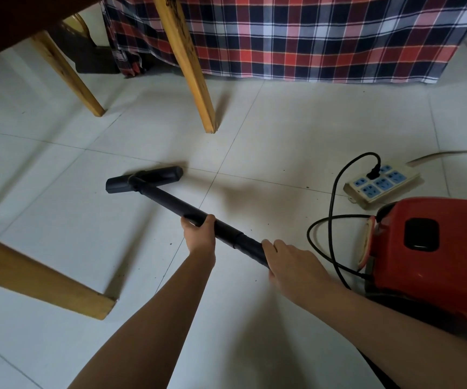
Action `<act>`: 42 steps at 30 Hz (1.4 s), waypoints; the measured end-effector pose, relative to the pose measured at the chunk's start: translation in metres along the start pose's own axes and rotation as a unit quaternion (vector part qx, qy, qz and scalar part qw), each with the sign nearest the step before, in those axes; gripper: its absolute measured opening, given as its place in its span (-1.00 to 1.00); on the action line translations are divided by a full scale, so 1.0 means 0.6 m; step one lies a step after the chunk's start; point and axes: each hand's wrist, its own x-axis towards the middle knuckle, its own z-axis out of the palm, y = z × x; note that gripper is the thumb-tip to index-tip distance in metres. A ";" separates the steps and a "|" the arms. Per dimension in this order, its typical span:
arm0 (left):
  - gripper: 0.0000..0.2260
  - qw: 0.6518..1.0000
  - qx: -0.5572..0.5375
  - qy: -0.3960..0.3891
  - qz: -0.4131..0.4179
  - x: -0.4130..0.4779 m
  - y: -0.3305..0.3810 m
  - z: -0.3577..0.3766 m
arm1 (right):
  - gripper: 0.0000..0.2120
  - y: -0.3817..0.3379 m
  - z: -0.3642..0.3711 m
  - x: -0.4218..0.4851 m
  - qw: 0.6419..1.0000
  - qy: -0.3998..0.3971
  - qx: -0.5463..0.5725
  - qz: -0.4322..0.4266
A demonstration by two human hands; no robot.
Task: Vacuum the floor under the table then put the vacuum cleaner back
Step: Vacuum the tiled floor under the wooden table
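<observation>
I saw my left hand [200, 231] and right hand [288, 262] curled round the smooth black tube [170, 202], its flat nozzle [145, 179] on glossy white tiles [282, 130] near square wooden table legs [187, 66]. The red vacuum body [437, 248] sat beside a power strip [381, 183].

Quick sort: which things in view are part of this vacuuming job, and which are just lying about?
Job: wand, gripped by left hand and right hand; floor nozzle; red vacuum body; its cord, plugged into power strip; table legs.
Just there: plaid cloth; dark object left of it.
</observation>
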 end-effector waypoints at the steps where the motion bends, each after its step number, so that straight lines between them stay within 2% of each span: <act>1: -0.56 1.000 -0.004 0.000 0.000 0.002 0.001 -0.001 | -0.50 -0.002 -0.003 0.002 1.000 0.001 0.001 -0.002; 6: -0.51 1.000 -0.011 -0.002 0.004 0.022 0.008 -0.005 | -0.57 -0.011 0.005 0.022 1.000 -0.012 -0.015 0.020; 9: -0.48 1.000 -0.006 -0.004 0.008 0.045 0.017 -0.008 | -0.69 -0.016 0.007 0.042 1.000 -0.015 0.024 0.011; 12: -0.48 1.000 0.004 -0.007 0.015 0.073 0.032 -0.008 | -0.70 -0.027 0.003 0.070 1.000 -0.012 0.021 0.015; 15: -0.49 1.000 0.011 -0.013 0.021 0.105 0.048 -0.006 | -0.60 -0.044 -0.008 0.103 1.000 -0.021 0.014 0.017; 18: -0.55 0.999 0.021 -0.016 0.029 0.136 0.065 -0.002 | -0.73 -0.046 -0.001 0.134 0.999 -0.021 0.033 0.020; 21: -0.59 0.999 0.033 -0.018 0.037 0.170 0.084 0.002 | -0.75 -0.050 -0.003 0.167 0.999 0.002 0.030 0.018; 23: -0.62 0.998 0.041 -0.021 0.038 0.190 0.095 0.006 | -0.77 -0.056 -0.007 0.189 0.999 -0.010 0.030 0.022; 27: -0.76 0.997 0.059 -0.036 0.044 0.224 0.118 0.011 | -0.77 -0.062 -0.008 0.226 0.999 -0.004 0.032 0.022; 31: -0.70 0.996 0.064 -0.044 0.046 0.239 0.127 0.010 | -0.76 -0.064 -0.004 0.234 0.999 -0.008 0.033 0.023; 37: -0.73 0.996 0.068 -0.033 0.051 0.220 0.102 0.005 | -0.76 -0.058 -0.006 0.209 0.999 -0.042 0.028 0.014; 42: -0.61 0.997 0.059 -0.024 0.045 0.185 0.081 -0.005 | -0.75 -0.055 -0.006 0.173 0.998 -0.046 0.032 0.012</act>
